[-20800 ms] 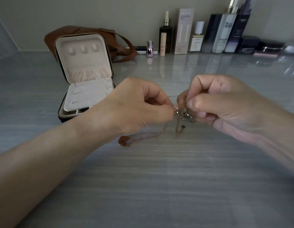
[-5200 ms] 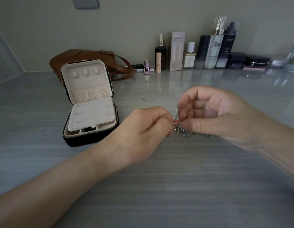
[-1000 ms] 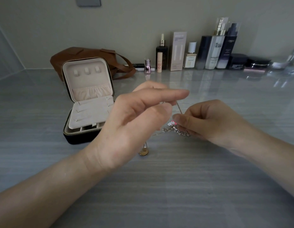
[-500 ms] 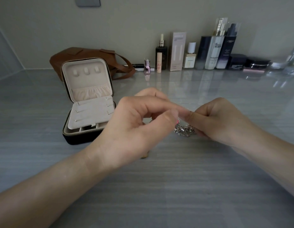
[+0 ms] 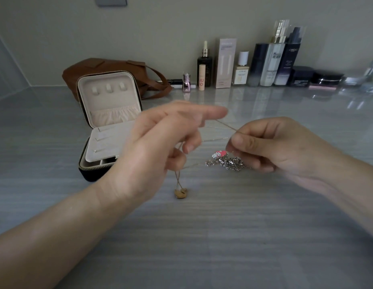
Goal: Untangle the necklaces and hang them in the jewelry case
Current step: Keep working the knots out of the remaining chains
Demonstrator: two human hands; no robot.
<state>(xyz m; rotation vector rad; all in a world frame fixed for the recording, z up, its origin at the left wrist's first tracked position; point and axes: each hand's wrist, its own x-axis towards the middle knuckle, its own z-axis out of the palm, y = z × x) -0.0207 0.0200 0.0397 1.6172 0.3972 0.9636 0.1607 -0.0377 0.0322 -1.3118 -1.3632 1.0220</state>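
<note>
- Grey streaked surface (image 5: 202, 236) is running back to a pale wall and meeting it in a straight edge behind a row of cosmetic bottles (image 5: 267, 63). At far left a second edge is angling toward us.
- We are seeing the jewelry case (image 5: 127, 97) standing open left of centre. Its lid is upright, with three hooks near the top and a gathered pocket below, and its right front corner is hiding behind our left hand (image 5: 156, 151).
- A brown bag (image 5: 110, 66) is lying just behind the case, its strap trailing to the right.
- Our left hand is hovering above the surface, blurred. Its forefinger is stretching out to the right, and its lower fingers are curling on the gold necklace (image 5: 214, 140).
- Fine strands of that necklace are stretching across the gap to our right hand (image 5: 275, 147), which is pinching them between thumb and forefinger with the other fingers curled under.
- Two more strands are dropping from our left hand to a pendant (image 5: 180, 193) low by the surface. We cannot tell whether it is touching.
- The silver necklace (image 5: 229, 162) is bunching under our right fingers, with a pink charm (image 5: 219, 154) at its upper left. We cannot tell whether those fingers are holding it or only touching it.
- A broad band of surface is showing between our forearms toward us, and another between our right hand and the bottles. The case is sitting close beside our left hand.
</note>
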